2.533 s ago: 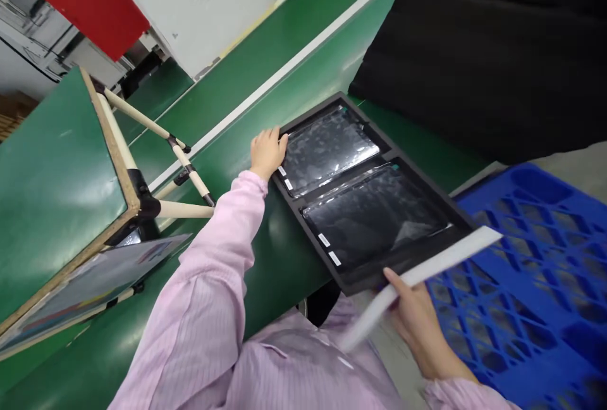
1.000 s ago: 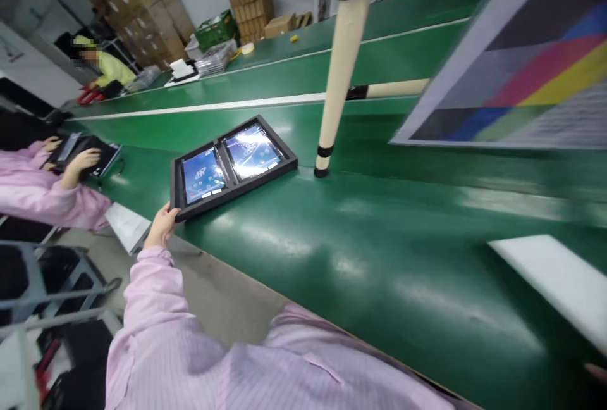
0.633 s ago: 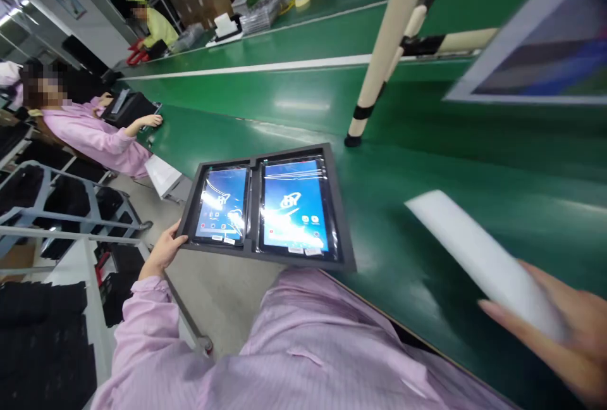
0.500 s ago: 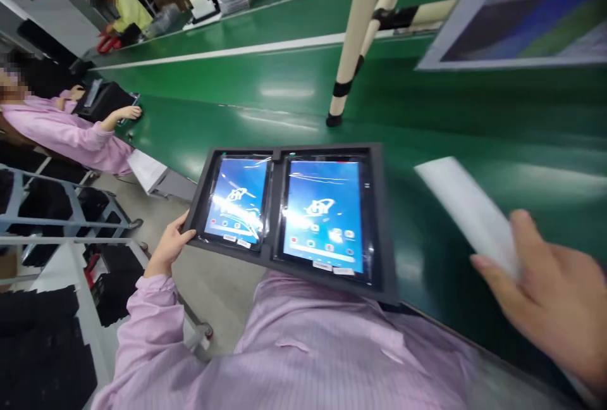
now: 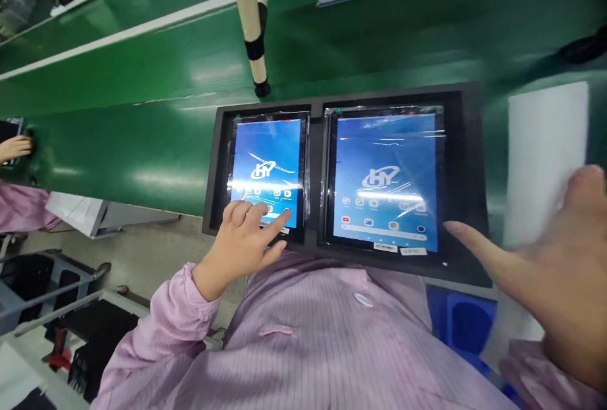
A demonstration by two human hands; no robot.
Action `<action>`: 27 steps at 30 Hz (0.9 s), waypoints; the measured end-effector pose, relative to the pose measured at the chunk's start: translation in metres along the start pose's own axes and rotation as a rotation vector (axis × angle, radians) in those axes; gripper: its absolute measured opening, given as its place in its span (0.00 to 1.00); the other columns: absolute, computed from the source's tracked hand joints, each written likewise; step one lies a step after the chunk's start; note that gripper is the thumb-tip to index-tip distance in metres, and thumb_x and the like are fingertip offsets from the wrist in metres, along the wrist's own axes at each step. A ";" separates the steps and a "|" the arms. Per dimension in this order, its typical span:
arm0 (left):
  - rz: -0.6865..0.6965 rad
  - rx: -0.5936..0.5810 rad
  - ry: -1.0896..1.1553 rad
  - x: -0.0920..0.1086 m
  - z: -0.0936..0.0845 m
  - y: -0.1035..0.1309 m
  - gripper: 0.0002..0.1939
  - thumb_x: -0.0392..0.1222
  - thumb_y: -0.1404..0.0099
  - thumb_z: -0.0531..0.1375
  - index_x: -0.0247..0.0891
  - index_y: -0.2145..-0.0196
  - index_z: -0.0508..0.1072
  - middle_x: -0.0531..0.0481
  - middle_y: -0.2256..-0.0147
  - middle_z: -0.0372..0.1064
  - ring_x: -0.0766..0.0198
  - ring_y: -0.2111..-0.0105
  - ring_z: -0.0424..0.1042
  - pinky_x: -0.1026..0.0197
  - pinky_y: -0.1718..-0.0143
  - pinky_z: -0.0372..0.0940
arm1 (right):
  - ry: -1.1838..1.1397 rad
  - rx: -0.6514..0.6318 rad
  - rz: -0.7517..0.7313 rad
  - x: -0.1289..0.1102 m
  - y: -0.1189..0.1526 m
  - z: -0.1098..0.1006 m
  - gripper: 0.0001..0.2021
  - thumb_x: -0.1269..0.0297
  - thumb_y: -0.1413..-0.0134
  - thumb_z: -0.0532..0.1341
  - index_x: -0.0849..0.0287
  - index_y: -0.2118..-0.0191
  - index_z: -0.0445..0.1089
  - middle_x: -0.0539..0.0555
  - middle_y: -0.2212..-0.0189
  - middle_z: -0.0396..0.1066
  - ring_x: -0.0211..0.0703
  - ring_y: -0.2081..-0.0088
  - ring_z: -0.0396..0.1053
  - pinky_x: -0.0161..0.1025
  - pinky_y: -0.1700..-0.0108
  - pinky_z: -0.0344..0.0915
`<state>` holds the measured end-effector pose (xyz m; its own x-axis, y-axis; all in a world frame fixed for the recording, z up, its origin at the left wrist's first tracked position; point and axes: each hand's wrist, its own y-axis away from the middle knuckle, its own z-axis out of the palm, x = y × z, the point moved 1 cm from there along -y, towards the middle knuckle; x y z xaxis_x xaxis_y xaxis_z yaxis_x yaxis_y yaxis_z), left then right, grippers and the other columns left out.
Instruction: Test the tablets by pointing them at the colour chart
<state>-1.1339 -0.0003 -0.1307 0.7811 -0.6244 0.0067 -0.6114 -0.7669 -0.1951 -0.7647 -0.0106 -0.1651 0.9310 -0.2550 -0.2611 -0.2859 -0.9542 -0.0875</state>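
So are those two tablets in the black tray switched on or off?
On. Both tablets, left and right, show lit blue home screens with app icons, in the black tray.

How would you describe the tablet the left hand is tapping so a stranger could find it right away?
On the green conveyor belt lies a black tray with two lit tablets side by side. It is the left tablet, narrower-looking than the right tablet, and the only one with the left hand fingers on its lower screen.

Tray (image 5: 469, 163) on conveyor belt (image 5: 142, 144), near edge. Two tablets in tray: left tablet (image 5: 268, 157), right tablet (image 5: 386, 169). White sheet (image 5: 545, 150) right of tray. Post (image 5: 251, 24) behind tray.
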 end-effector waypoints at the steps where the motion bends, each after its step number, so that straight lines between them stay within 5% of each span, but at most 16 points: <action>1: 0.011 -0.014 -0.003 -0.002 0.002 -0.001 0.21 0.53 0.30 0.57 0.47 0.44 0.74 0.42 0.54 0.65 0.51 0.52 0.60 0.46 0.46 0.56 | -0.017 0.001 0.026 -0.005 0.001 -0.003 0.68 0.16 0.58 0.47 0.74 0.27 0.41 0.81 0.41 0.55 0.78 0.39 0.57 0.69 0.44 0.65; 6: -0.051 0.037 0.062 -0.034 -0.007 0.013 0.23 0.54 0.29 0.54 0.49 0.40 0.70 0.40 0.56 0.61 0.47 0.52 0.60 0.43 0.49 0.55 | -0.025 -0.077 0.191 -0.016 0.006 -0.016 0.72 0.12 0.71 0.50 0.58 0.25 0.40 0.74 0.42 0.54 0.76 0.44 0.63 0.70 0.52 0.68; 12: -0.294 0.180 0.052 -0.069 -0.024 0.024 0.22 0.46 0.30 0.55 0.47 0.40 0.70 0.36 0.51 0.60 0.43 0.48 0.61 0.36 0.45 0.55 | 0.043 -0.206 0.243 -0.023 0.009 -0.010 0.60 0.36 0.58 0.68 0.47 0.25 0.36 0.67 0.37 0.47 0.65 0.49 0.66 0.61 0.55 0.72; 15: -0.292 0.196 0.066 -0.067 -0.025 0.024 0.20 0.47 0.31 0.57 0.47 0.42 0.73 0.36 0.49 0.62 0.43 0.46 0.63 0.35 0.42 0.54 | -0.026 -0.075 0.235 -0.015 0.012 -0.009 0.62 0.38 0.58 0.70 0.51 0.25 0.35 0.68 0.38 0.46 0.62 0.46 0.62 0.58 0.51 0.71; 19: -0.476 0.185 0.140 -0.084 -0.004 0.034 0.28 0.52 0.32 0.57 0.41 0.38 0.69 0.33 0.41 0.60 0.40 0.38 0.60 0.35 0.36 0.53 | -0.202 0.155 0.227 0.013 0.017 -0.015 0.61 0.41 0.55 0.70 0.62 0.25 0.36 0.71 0.40 0.49 0.58 0.41 0.54 0.56 0.39 0.62; 23: -0.774 0.120 0.522 -0.112 0.038 0.050 0.35 0.54 0.30 0.52 0.37 0.30 0.55 0.34 0.33 0.54 0.46 0.32 0.54 0.41 0.31 0.50 | -0.268 0.035 0.334 0.038 0.030 -0.018 0.54 0.49 0.50 0.68 0.61 0.25 0.39 0.69 0.42 0.51 0.57 0.40 0.56 0.52 0.36 0.57; 27: -0.816 0.206 0.774 -0.112 0.062 0.047 0.30 0.52 0.28 0.51 0.42 0.32 0.59 0.44 0.30 0.54 0.55 0.30 0.52 0.51 0.28 0.44 | -0.281 -0.044 0.306 0.048 0.049 -0.012 0.48 0.47 0.45 0.63 0.59 0.25 0.44 0.68 0.43 0.54 0.53 0.42 0.60 0.48 0.36 0.57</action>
<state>-1.2423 0.0429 -0.2013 0.6045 0.0702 0.7935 0.1309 -0.9913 -0.0120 -0.7310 -0.0714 -0.1704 0.7047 -0.4815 -0.5211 -0.5245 -0.8481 0.0743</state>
